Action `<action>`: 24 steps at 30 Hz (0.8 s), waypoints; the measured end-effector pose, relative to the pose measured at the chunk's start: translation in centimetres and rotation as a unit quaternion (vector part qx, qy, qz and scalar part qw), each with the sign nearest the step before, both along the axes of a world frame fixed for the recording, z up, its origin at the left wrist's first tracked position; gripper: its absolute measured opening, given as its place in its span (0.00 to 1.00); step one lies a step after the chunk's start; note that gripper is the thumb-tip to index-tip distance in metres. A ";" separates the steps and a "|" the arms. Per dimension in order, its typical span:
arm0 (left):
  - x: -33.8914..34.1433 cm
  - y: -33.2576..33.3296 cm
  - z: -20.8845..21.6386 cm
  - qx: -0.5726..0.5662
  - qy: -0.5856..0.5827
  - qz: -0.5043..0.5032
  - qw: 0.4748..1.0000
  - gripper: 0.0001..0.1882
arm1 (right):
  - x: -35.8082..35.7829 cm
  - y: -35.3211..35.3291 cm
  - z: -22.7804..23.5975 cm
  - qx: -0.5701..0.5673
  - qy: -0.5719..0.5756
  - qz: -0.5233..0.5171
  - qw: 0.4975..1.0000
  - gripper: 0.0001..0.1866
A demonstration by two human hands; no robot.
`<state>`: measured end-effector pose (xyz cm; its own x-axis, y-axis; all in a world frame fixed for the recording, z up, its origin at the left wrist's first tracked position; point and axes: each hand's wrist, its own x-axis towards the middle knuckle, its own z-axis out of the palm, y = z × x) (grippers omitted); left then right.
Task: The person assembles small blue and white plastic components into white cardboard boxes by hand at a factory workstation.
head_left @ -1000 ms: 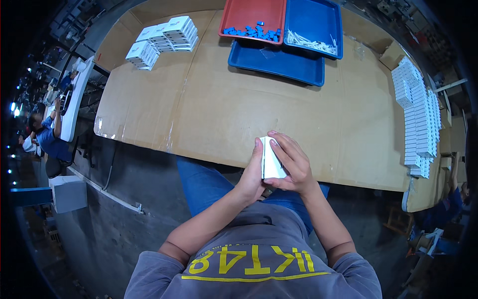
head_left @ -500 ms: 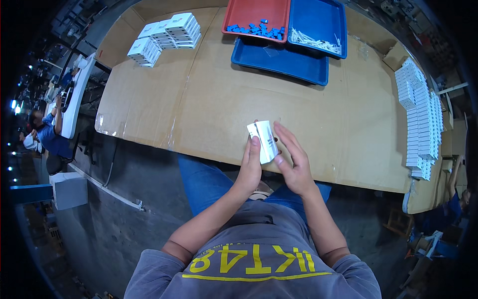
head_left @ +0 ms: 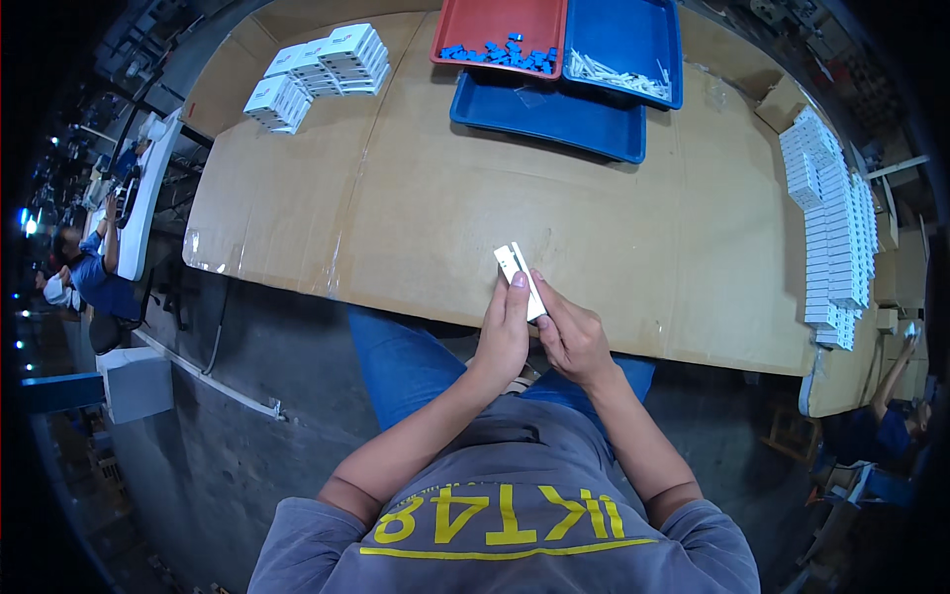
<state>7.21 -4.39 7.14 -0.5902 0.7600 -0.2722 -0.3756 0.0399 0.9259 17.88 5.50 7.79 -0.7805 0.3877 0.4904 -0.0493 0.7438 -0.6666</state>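
Just above the near edge of the table I hold a small white box point(head_left: 510, 261), turned so that a narrow side faces up. My left hand point(head_left: 505, 334) is closed round its left side, with the thumb lying along it. Closed against the other side is my right hand point(head_left: 574, 339), its fingers partly hidden behind the box. The box's lower part is covered by my hands.
Stacked white boxes point(head_left: 332, 61) stand at the far left, and long rows of them point(head_left: 831, 238) line the right. A red tray point(head_left: 495, 20) with blue pieces, a blue tray point(head_left: 618, 35) with white sticks and another blue tray point(head_left: 554, 121) sit at the back. People work on both sides.
The box has been turned from its broad printed face to a narrow side. My right hand, spread beside it before, has closed onto it.
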 end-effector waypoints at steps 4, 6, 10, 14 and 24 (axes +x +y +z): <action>-0.2 -0.2 -0.1 0.001 0.003 0.010 1.000 0.27 | 0.0 -0.1 0.0 0.000 -0.028 0.010 1.000 0.26; 0.0 -0.5 -0.2 0.004 -0.032 0.016 0.999 0.26 | 0.0 -0.3 -0.1 0.004 -0.026 0.021 0.999 0.26; 0.4 -0.7 0.1 -0.006 -0.026 0.025 0.999 0.24 | 0.2 -0.5 -0.3 -0.006 -0.025 0.023 0.999 0.25; -0.6 -0.6 0.1 0.005 -0.027 0.015 0.999 0.24 | 0.0 -0.6 0.5 -0.068 -0.055 0.025 0.996 0.24; -2.9 -1.0 1.9 0.104 0.185 -0.071 0.975 0.59 | -0.3 0.9 4.9 -0.574 -0.098 -0.017 0.813 0.23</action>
